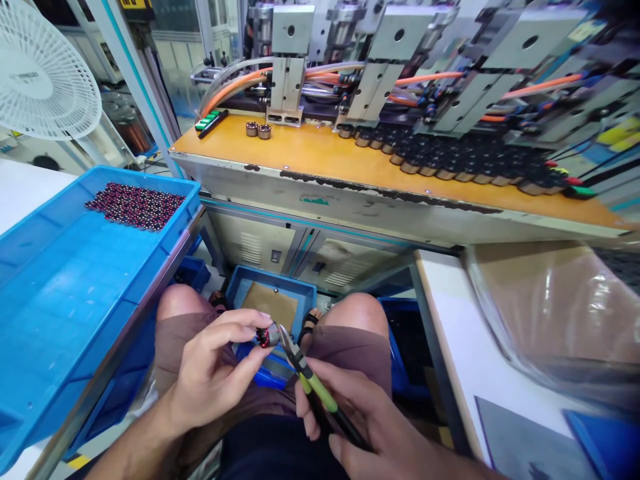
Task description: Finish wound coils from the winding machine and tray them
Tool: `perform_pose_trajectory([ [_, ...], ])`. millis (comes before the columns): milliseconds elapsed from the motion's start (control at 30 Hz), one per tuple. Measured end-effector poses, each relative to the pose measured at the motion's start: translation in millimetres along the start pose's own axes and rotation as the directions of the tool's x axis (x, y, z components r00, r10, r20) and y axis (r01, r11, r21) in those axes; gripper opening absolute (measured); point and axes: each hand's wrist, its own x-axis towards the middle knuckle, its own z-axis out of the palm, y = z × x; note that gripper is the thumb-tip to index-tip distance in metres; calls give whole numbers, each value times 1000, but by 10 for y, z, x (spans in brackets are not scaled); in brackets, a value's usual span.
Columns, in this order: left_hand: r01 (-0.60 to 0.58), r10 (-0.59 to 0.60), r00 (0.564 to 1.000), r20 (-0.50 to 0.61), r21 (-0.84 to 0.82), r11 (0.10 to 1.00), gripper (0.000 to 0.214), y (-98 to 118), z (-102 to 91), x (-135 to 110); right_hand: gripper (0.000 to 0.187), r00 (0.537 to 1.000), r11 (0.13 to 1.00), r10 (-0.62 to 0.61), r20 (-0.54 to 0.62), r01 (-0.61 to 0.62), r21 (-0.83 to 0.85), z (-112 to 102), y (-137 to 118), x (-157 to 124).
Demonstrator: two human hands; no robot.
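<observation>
Between the thumb and fingertips of my left hand (215,373) is a small motor stator (269,335), a grey metal cylinder with red and black parts on its left face. My right hand (360,407) is wrapped around a pair of cutting pliers (316,387) with green and black handles. The pliers' jaws point up and left, right beside the stator's grey side; whether they touch it I cannot tell. Both hands are over my lap, above a blue bin on the floor.
At left, a blue tray (60,280) bears many small red-and-black parts (137,205) in its far corner. Ahead, a machine bench (320,157) carries rows of black-topped cylinders (460,160) and two loose ones (259,131). A plastic-wrapped brown sheet (550,300) lies on the right table. A fan (45,73) stands far left.
</observation>
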Motion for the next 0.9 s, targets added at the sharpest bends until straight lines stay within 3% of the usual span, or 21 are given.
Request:
perform_pose_trajectory([
  [300, 15, -14, 1000, 2, -40, 999, 66, -1, -12, -23, 59, 999, 999, 42, -1, -42, 7, -21, 15, 6],
  [733, 37, -38, 999, -1, -33, 999, 63, 33, -15, -21, 63, 1000, 1000, 6, -9, -6, -8, -18, 109, -40],
  [900, 35, -35, 999, 2, -38, 999, 63, 36, -16, -23, 55, 999, 999, 33, -15, -34, -43, -14, 59, 9],
])
